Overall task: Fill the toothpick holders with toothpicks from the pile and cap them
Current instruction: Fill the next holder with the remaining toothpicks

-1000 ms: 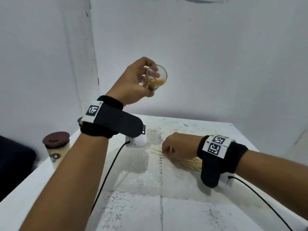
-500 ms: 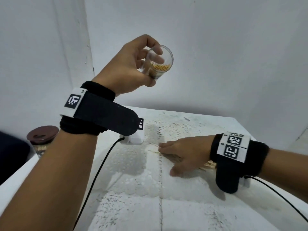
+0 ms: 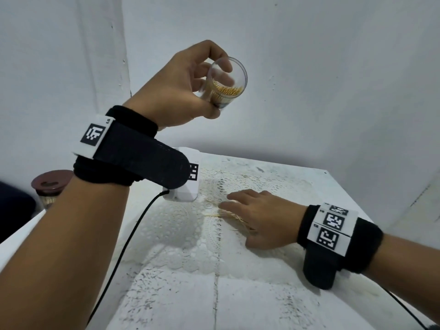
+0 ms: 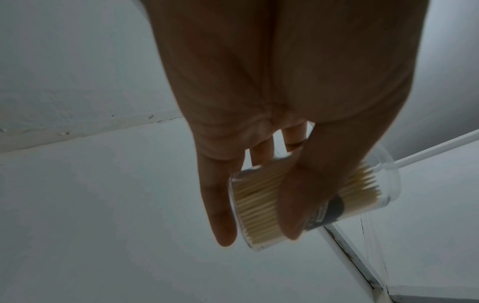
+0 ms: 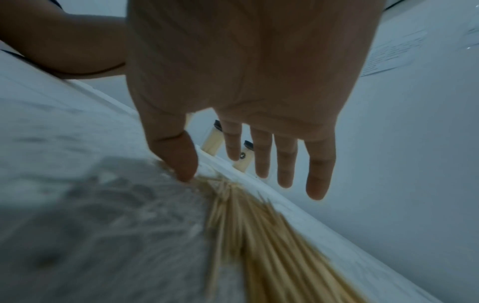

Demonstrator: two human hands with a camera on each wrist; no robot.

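My left hand [image 3: 190, 84] is raised well above the table and grips a clear toothpick holder [image 3: 227, 83], uncapped, tilted toward me and partly filled with toothpicks. In the left wrist view the holder [image 4: 362, 194] lies across my curled fingers with the thumb over it. My right hand [image 3: 254, 216] lies flat, fingers straight, on the pile of toothpicks [image 3: 234, 219] on the white table. The right wrist view shows the pile [image 5: 259, 235] spread under the palm, the thumb tip touching its edge.
A capped holder with a brown lid [image 3: 51, 186] stands at the table's left edge. A white lace-patterned cloth [image 3: 181, 234] covers the table [image 3: 297, 306]. White walls close in behind and to the left. A black cable runs down from each wrist camera.
My right hand has opened from a pinch on the pile to lying flat on it. My left hand has lifted the holder higher and turned its mouth more toward me.
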